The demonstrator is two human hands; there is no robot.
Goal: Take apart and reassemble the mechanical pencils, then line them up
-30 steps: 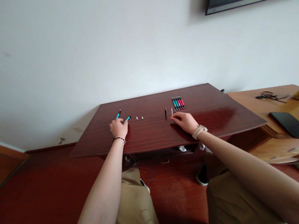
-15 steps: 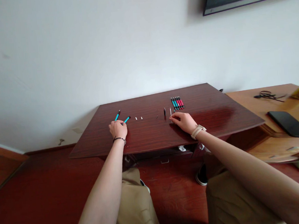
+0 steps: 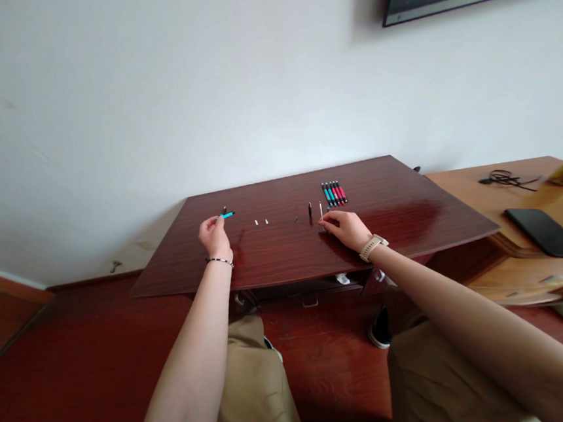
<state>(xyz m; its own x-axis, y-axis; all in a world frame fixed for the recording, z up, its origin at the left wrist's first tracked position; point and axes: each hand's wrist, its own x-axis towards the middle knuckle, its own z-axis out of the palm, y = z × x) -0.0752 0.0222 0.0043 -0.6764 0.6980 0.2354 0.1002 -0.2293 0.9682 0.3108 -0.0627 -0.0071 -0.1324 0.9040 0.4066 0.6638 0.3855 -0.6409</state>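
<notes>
And here, over the left part of the desk (image 3: pixel 276 261), a blue barrel (image 3: pixel 228 214) is pinched between thumb and fingertips by the left hand (image 3: pixel 215 238), its black end pointed toward the right edge. Right behind it, the dark tip of another pen (image 3: pixel 225 209) is glimpsed, the rest hidden.

Across to the right, the right hand (image 3: pixel 346 227) is held low, its fingertips drawn together at the near end of a white stick (image 3: pixel 321 209); whether that is gripped or merely touched cannot be told. Just left of the stick, a black piece (image 3: pixel 310 210) is seen, its length turned toward the far edge.

Between the hands, two white bits (image 3: pixel 261 222) and a thin dark bit (image 3: pixel 295 219) are spread out. Nearer the far edge, blue and red pens (image 3: pixel 334 194) are lined up side by side.
</notes>
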